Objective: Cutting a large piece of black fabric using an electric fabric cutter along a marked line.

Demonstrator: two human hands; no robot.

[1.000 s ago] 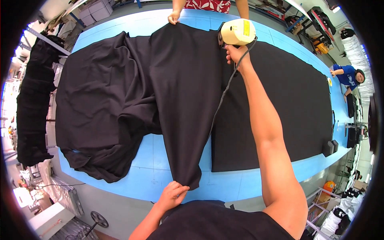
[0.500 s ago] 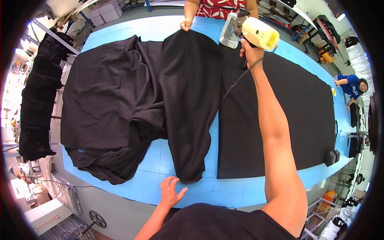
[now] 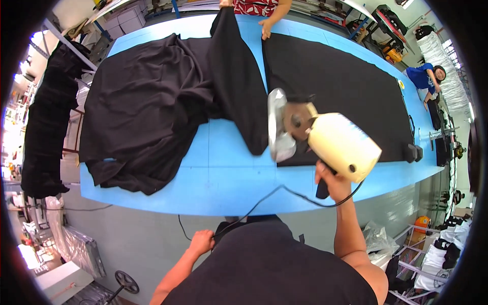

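My right hand (image 3: 335, 184) grips the dark handle of a cream electric cloth cutter (image 3: 343, 142) with a shiny metal guard at its front. It is over the near left corner of a flat black cloth piece (image 3: 335, 76). A black power cord (image 3: 254, 206) runs from the cutter across the table's near edge to my left hand (image 3: 203, 241), which is closed around it beside my body. Left of the cutter, a loose flap of black cloth (image 3: 236, 76) narrows to a point near the guard. Rumpled black cloth (image 3: 142, 101) spreads farther left.
The cloth lies on a blue table (image 3: 234, 190). Across it, a co-worker's hand (image 3: 267, 29) rests at the flat piece's far corner; their other hand holds the flap's top. Dark blocks (image 3: 413, 152) sit at the near right corner. Another person in blue (image 3: 422, 79) stands beyond the right end.
My right hand has brought the cutter from the far edge toward me. My left hand has left the table and closed on the cord. The co-worker has pulled the flap away from me.
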